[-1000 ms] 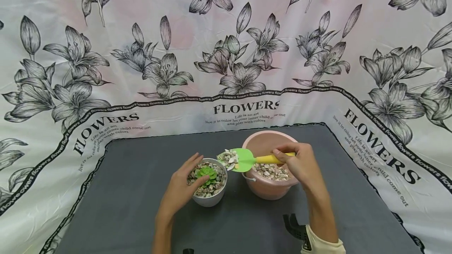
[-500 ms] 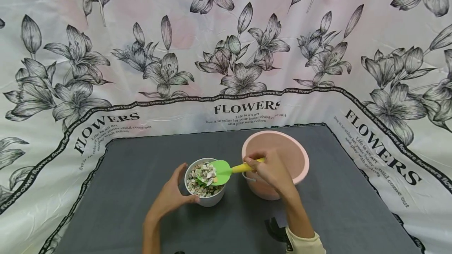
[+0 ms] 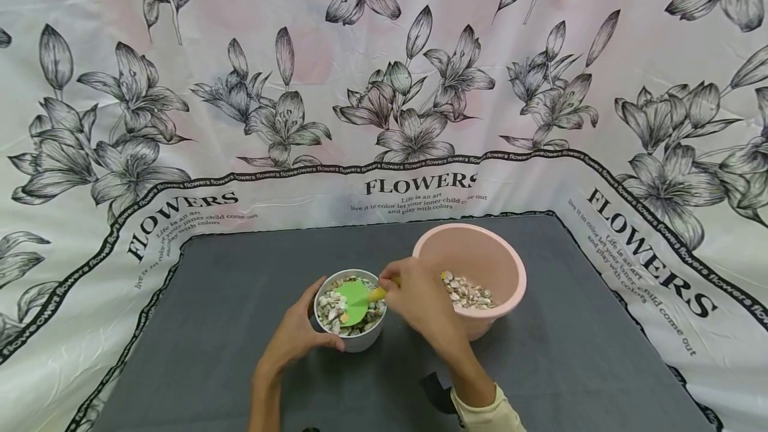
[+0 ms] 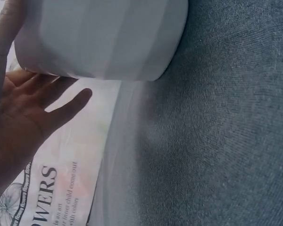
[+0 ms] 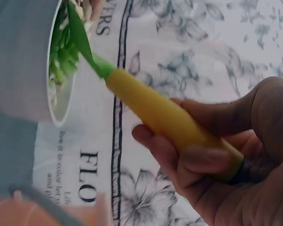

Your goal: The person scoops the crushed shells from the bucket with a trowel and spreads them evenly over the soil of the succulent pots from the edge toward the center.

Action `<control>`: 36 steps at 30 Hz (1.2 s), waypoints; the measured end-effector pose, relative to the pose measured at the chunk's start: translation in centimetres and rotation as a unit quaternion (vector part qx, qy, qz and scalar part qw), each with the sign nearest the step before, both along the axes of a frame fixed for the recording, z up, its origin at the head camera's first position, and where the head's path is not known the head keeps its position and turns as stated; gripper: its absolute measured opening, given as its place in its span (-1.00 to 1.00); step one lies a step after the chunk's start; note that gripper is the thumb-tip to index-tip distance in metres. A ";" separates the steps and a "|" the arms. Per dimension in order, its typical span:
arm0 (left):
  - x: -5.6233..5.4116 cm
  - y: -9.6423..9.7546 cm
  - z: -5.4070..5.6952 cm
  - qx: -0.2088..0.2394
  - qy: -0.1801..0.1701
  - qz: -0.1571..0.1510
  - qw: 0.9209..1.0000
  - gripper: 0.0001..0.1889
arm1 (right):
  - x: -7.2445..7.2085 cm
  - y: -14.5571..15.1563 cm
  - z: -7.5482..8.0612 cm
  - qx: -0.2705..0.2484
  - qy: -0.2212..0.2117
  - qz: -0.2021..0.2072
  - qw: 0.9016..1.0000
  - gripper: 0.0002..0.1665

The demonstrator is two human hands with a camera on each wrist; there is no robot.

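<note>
A white plant pot (image 3: 363, 341) stands upright, filled with pale stone chips (image 3: 329, 303). My left hand (image 3: 293, 337) holds the pot from the left, thumb at the near side and fingers at the far side; the left wrist view shows its pale ribbed wall (image 4: 104, 37). With my right hand (image 3: 423, 302) I grip the yellow handle (image 5: 155, 110) of a small toy shovel. Its green blade (image 3: 355, 303) tilts over the pot, with stones around it. Green succulent leaves (image 5: 61, 59) show under the blade in the right wrist view and are mostly hidden in the head view.
Right of the pot sits a pink bucket (image 3: 483, 255) with more stone chips (image 3: 469, 294) at its bottom; my right forearm crosses its near left side. Dark grey cloth (image 3: 240, 285) covers the table. A flower-print sheet (image 3: 312, 132) hangs behind and at the sides.
The shovel has moved left from beside the bucket to over the pot, tipping its stones onto the plant. My left hand has shifted from over the succulent to the pot's side.
</note>
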State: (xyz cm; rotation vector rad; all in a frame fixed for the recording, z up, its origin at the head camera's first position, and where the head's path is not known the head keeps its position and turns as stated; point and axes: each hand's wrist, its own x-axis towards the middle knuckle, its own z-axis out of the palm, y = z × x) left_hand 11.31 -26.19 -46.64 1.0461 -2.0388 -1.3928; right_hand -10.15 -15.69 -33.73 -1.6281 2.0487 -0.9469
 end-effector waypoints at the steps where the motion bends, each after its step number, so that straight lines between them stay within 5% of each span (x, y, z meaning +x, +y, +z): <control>1: 0.0 0.0 0.0 -0.007 0.001 0.002 1.000 0.39 | 0.4 -0.2 0.0 -0.004 0.017 0.003 1.000 -0.83; 9: -0.1 -0.4 -0.4 -0.078 -0.007 0.004 0.997 0.47 | 1.7 -0.8 0.4 -0.059 0.086 0.006 0.995 -0.79; 22: 0.1 0.0 -0.3 -0.034 0.020 0.003 0.999 0.13 | 2.7 -1.0 0.4 -0.108 0.143 -0.010 0.984 -0.72; 30: 0.1 0.0 -0.5 -0.063 0.008 0.002 0.998 0.37 | 3.4 -1.0 0.6 -0.126 0.176 -0.020 0.976 -0.77; 36: 0.1 0.0 -0.4 -0.050 0.006 0.013 0.999 0.12 | 3.6 -1.1 0.5 -0.140 0.180 -0.025 0.973 -0.77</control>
